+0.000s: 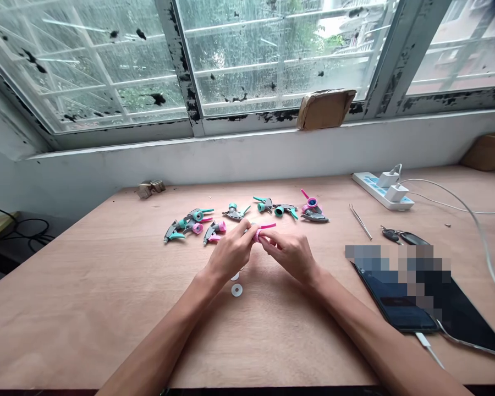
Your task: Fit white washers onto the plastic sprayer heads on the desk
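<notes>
Both hands meet above the middle of the wooden table (86, 297). My left hand (230, 254) and my right hand (291, 252) are closed together on a small pink spray trigger head (263, 229), whose pink lever sticks out above the fingers. Just behind them lie several more trigger heads in a loose row: grey ones with teal parts (181, 224), one with pink parts (213, 231), teal ones (272, 207) and a pink one (312, 210). A white washer (236, 290) lies flat on the table under my left wrist, with another partly hidden beside it.
Tweezers (359, 221) and keys (400, 236) lie to the right. A phone (396, 302) and a tablet (470, 324) lie near the right front, cables attached. A white power strip (381, 190) with chargers sits at the back right. A window (247, 60) runs behind.
</notes>
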Available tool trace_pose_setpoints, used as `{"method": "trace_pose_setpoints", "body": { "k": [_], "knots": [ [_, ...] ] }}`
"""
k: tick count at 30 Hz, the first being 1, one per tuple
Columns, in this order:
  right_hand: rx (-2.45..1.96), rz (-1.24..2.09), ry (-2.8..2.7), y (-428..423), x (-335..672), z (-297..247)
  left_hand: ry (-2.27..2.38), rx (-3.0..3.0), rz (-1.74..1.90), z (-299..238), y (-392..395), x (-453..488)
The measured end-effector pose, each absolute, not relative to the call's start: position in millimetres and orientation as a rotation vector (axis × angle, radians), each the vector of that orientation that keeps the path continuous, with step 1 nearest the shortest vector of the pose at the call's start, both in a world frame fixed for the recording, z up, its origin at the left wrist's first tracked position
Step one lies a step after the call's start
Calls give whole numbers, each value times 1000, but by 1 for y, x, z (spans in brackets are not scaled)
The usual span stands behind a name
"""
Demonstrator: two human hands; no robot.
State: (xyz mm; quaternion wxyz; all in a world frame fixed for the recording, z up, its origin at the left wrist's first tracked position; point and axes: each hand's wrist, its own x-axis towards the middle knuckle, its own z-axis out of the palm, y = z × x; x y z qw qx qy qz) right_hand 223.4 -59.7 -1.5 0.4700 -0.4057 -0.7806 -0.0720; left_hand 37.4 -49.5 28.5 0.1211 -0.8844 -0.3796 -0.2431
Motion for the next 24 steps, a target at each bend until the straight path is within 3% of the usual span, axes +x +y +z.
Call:
{"method": "trace_pose_setpoints", "body": {
  "k": [6, 12, 24],
  "knots": [
    [-980, -122, -1908, -52, 220, -5, -1167, -2707, -839, 27, -43, 34],
    [-1055, 165, -1880, -49, 219, -11, -1186, -2734, -1006, 19, -32, 27],
    [-1348, 257, -1857, -30, 247, -16, -1494, -2555, -727, 7, -5, -11]
  ]
}}
